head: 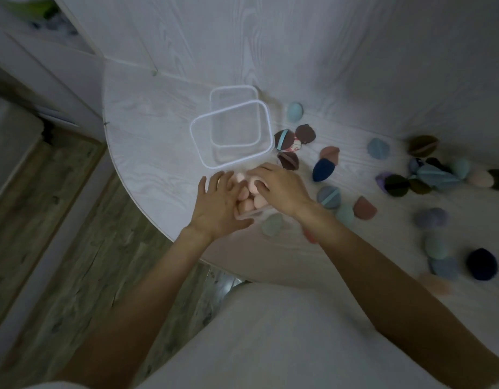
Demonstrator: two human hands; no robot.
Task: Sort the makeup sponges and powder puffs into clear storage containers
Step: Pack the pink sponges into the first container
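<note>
White wood-grain table (164, 113) with a rounded edge fills the upper view, with plank flooring below its left edge. Near that edge sits a clear container (252, 213) packed with pink sponges (246, 196), and both hands are at it. The left hand (218, 202) lies against the container's left side with fingers straight and spread, touching the sponges. The right hand (279, 185) arches over the top, its fingers curled down onto a pink sponge; whether it pinches it or only presses cannot be told. Just beyond the container stands an empty clear container (231, 136) with a white rim, a second, smaller white-rimmed outline showing at its far side. Right of the pink-filled container, loose puffs and sponges lie scattered: brown puffs (305, 133) near the empty container, a dark blue sponge (322, 169), a pale green sponge (273, 224) just beside the wrist, and, farther right, a navy puff (481, 263).
</note>
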